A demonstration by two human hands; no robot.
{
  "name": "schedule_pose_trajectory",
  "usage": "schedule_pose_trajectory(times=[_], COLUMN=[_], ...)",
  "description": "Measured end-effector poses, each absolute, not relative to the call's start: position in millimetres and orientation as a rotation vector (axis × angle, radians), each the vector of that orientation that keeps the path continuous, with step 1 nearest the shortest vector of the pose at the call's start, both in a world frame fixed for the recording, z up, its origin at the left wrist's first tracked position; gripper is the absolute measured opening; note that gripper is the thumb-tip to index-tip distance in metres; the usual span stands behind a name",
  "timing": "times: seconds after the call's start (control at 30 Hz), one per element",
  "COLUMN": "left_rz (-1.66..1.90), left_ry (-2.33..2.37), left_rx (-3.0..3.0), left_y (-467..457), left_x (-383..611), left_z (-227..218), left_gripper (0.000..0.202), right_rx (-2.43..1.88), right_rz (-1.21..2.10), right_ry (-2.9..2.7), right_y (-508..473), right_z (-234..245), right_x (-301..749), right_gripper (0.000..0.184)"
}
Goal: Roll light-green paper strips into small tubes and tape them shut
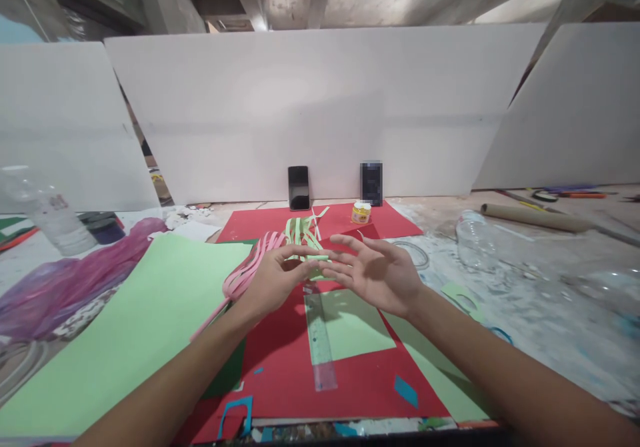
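My left hand (273, 277) is closed in a pinch, and a narrow light green paper strip (316, 258) shows at its fingertips. Palm up, my right hand (383, 274) has its fingers stretched out, their tips at the far end of that strip. Behind the left hand lies a looped pink paper-strip piece (245, 270) with a pink stem. A similar light green looped piece (299, 228) lies just beyond it. Under my hands, a clear ruler (320, 340) rests partly over a light green paper sheet (357, 327) on red paper (280, 380).
A yellow-labelled jar (361, 213) stands near two upright phones (299, 188) against a white board (320, 114). Large green paper (165, 314) and a purple plastic bag (75, 287) lie left. At right are a plastic bottle (475, 240) and a cardboard tube (530, 216).
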State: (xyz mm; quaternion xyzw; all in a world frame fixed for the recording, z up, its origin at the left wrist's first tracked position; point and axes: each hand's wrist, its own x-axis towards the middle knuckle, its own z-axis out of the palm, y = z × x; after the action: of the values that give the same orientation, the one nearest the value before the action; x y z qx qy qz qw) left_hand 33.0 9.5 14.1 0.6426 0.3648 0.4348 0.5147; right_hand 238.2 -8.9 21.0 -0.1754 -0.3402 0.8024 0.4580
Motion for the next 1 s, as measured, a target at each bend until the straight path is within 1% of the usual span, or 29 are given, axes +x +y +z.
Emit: schedule_pose_trajectory(times=[0.13,0.3,0.4,0.47,0.6,0.7,1.0], left_rz=[1.103,1.178,1.192,1.167,1.045,0.980,1.017], left_ry=[0.920,0.912,0.886,0.868,0.855,0.865,0.846], left_rx=[1.622,1.752,1.787,1.764,1.585,1.533,1.597], left_y=[11.2,10.1,9.5,9.4,8.8,7.6,10.9], left_x=[30.8,29.8,30.9,31.5,32.2,31.5,27.8], left_z=[12.8,11.6,12.1,12.7,14.9,17.6,12.3], left_gripper=[0.022,0.013,0.010,0.012,0.026,0.031,0.027], right_rx=[-0.416,-0.426,-0.444,-0.448,-0.424,-0.419,-0.458], right_rz=[1.985,2.002,1.999,1.994,1.932,1.876,1.859], right_ry=[-0.873,-0.853,-0.857,-0.869,-0.934,-1.029,-1.072], right_y=[-9.6,-8.5,-8.7,-9.0,-9.2,-8.9,-8.2], right_z=[22.3,22.0,21.2,20.4,18.6,18.1,18.6], right_x=[239.2,240.2,240.1,240.1,239.8,239.2,239.7], right_gripper=[0.039,0.044,0.045,0.044,0.038,0.033,0.031])
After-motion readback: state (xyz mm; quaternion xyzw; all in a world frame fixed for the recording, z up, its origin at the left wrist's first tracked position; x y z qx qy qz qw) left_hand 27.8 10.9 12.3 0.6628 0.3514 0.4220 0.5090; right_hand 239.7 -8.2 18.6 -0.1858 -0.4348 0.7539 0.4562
